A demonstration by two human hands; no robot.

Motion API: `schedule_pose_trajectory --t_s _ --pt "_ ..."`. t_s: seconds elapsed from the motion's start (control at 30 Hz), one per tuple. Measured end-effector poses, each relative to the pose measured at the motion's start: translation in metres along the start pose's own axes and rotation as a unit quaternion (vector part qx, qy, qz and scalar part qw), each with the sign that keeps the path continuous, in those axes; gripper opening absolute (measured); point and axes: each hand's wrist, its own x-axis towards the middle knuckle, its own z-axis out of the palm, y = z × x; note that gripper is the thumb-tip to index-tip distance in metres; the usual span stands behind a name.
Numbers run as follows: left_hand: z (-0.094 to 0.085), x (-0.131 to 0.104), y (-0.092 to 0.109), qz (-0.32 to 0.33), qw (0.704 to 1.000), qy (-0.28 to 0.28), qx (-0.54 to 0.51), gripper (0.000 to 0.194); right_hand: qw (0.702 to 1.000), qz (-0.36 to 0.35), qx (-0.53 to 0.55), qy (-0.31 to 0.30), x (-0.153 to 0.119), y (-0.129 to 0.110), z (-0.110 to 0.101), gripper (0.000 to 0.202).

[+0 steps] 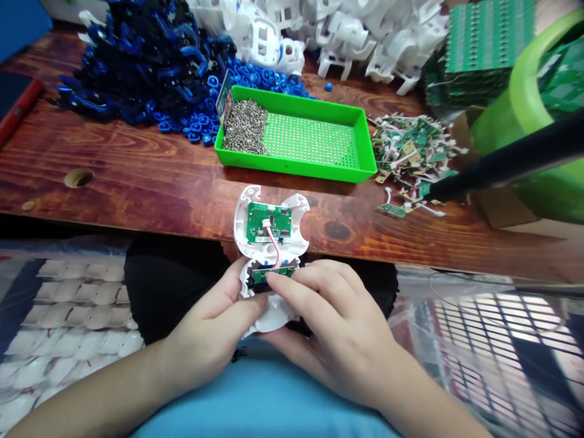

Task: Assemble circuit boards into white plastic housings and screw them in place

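Observation:
A white plastic housing half (241,228) with a green circuit board (283,222) inside rests at the table's front edge. From its board a red and white wire (275,243) runs to a second, smaller board (262,276) in another white housing part (276,313) below. My left hand (214,322) grips this lower part from the left, thumb across it. My right hand (333,322) holds it from the right, with the index fingertip on the smaller board. Fingers beneath the part are hidden.
A green tray (296,170) with small screws (244,128) stands behind the housing. Blue and black parts (150,67) are heaped back left, white shells (347,36) behind, small wired boards (410,146) to the right. A black bar (511,155) crosses by a green bucket (497,128).

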Motion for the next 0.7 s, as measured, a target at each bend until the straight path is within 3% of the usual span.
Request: schedule_pose_trajectory --t_s 0.5,0.7 --pt "-0.001 0.004 0.002 -0.015 1.0 0.009 -0.009 0.031 0.997 0.023 0.017 -0.066 0.01 0.001 -0.001 0.04" --pt "0.004 0.008 0.006 -0.017 0.996 0.079 -0.025 0.029 0.996 0.003 -0.005 -0.092 0.011 0.001 0.002 0.042"
